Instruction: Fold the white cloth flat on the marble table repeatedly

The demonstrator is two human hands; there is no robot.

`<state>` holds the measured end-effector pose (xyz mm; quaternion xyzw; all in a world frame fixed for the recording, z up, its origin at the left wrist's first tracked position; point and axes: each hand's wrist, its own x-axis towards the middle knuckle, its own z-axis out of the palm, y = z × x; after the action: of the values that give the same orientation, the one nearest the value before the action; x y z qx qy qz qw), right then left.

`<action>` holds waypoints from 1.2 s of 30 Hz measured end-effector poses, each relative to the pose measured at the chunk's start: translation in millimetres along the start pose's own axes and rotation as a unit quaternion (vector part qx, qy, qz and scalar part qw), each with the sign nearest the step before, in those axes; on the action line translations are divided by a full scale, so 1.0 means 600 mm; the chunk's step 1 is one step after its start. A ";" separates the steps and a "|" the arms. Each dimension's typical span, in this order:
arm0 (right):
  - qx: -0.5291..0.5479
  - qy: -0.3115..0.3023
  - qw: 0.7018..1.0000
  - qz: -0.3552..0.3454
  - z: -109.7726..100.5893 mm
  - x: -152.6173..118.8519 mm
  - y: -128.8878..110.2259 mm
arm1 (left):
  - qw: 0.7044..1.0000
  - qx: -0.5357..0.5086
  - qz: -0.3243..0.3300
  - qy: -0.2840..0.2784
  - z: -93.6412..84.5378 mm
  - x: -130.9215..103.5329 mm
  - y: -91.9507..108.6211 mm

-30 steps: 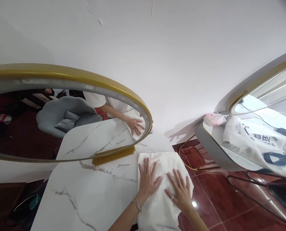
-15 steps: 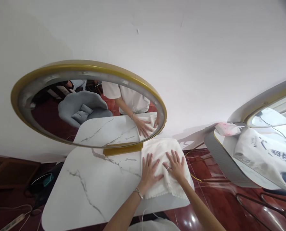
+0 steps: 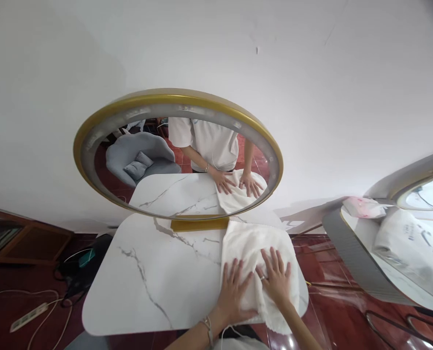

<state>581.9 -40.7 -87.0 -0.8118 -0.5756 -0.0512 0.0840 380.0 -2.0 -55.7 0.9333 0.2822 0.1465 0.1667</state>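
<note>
A white cloth lies spread over the right part of a white, marble-patterned table. My left hand rests flat on the cloth's left side, fingers spread. To its right, my right hand presses on the cloth with its fingers apart; a ring shows on one finger. Wrinkles run through the cloth between the two hands, and its near edge hangs by the table's front edge. Both hands and the cloth are reflected in the round gold-framed mirror behind the table.
A second table stands at the right with a pink-white packet and a printed white bag on it. A power strip with cables and a black bag are on the red floor at the left.
Both hands have moved nearer the table's front edge, with the near part of the cloth drawn along. The view has shifted, so the mirror and tables sit differently in the picture.
</note>
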 end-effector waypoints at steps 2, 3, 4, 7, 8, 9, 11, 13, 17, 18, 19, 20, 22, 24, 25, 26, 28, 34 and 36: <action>-0.003 -0.004 1.000 0.008 -0.001 -0.017 -0.015 | 1.000 -0.007 0.006 -0.003 -0.007 -0.018 -0.007; -0.004 -0.004 1.000 0.010 -0.001 -0.023 -0.024 | 1.000 -0.010 0.008 -0.004 -0.012 -0.027 -0.011; -0.005 -0.004 1.000 0.011 0.000 -0.026 -0.032 | 1.000 -0.012 0.009 -0.005 -0.016 -0.035 -0.016; -0.006 -0.005 1.000 0.011 0.002 -0.028 -0.062 | 1.000 -0.013 0.005 -0.001 -0.028 -0.057 -0.035; -0.007 -0.007 1.000 0.011 0.003 -0.026 -0.073 | 1.000 -0.012 0.001 0.001 -0.032 -0.063 -0.042; -0.007 -0.009 1.000 0.011 0.004 -0.023 -0.086 | 1.000 -0.009 -0.003 0.002 -0.036 -0.069 -0.050; -0.007 -0.013 1.000 0.006 0.005 -0.016 -0.115 | 1.000 -0.002 -0.012 0.002 -0.046 -0.082 -0.069; -0.006 -0.015 1.000 -0.002 0.007 -0.008 -0.149 | 1.000 0.009 -0.022 0.000 -0.058 -0.097 -0.089; 0.008 -0.010 0.999 -0.029 0.014 0.005 -0.231 | 0.998 0.046 -0.051 0.001 -0.087 -0.137 -0.135; 0.015 -0.007 0.999 -0.039 0.016 0.007 -0.254 | 0.997 0.058 -0.059 0.004 -0.095 -0.150 -0.147; 0.022 -0.003 0.999 -0.049 0.019 0.009 -0.276 | 0.995 0.070 -0.067 0.007 -0.103 -0.163 -0.158; 0.029 0.001 0.998 -0.059 0.022 0.011 -0.299 | 0.994 0.082 -0.075 0.011 -0.110 -0.176 -0.169; 0.040 0.007 0.996 -0.074 0.029 0.014 -0.340 | 0.990 0.102 -0.091 0.018 -0.122 -0.201 -0.190; 0.049 0.009 0.995 -0.083 0.034 0.015 -0.375 | 0.987 0.118 -0.101 0.026 -0.131 -0.223 -0.209; 0.052 0.008 0.995 -0.084 0.036 0.016 -0.389 | 0.986 0.125 -0.104 0.030 -0.134 -0.231 -0.216; 0.055 0.006 0.995 -0.084 0.038 0.017 -0.400 | 0.985 0.130 -0.104 0.034 -0.136 -0.238 -0.222; 0.060 0.004 0.995 -0.082 0.039 0.017 -0.414 | 0.985 0.134 -0.102 0.045 -0.139 -0.244 -0.230; 0.078 -0.002 0.996 -0.042 0.031 0.008 -0.383 | 0.993 0.089 -0.053 0.058 -0.142 -0.217 -0.221; 0.094 0.002 0.996 0.004 0.030 0.004 -0.352 | 0.997 0.062 -0.022 0.047 -0.137 -0.199 -0.216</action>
<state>383.0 33.2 -87.7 -0.8024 -0.5747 0.0020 0.1609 192.8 50.0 -54.1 0.9275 0.3189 0.1683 0.0987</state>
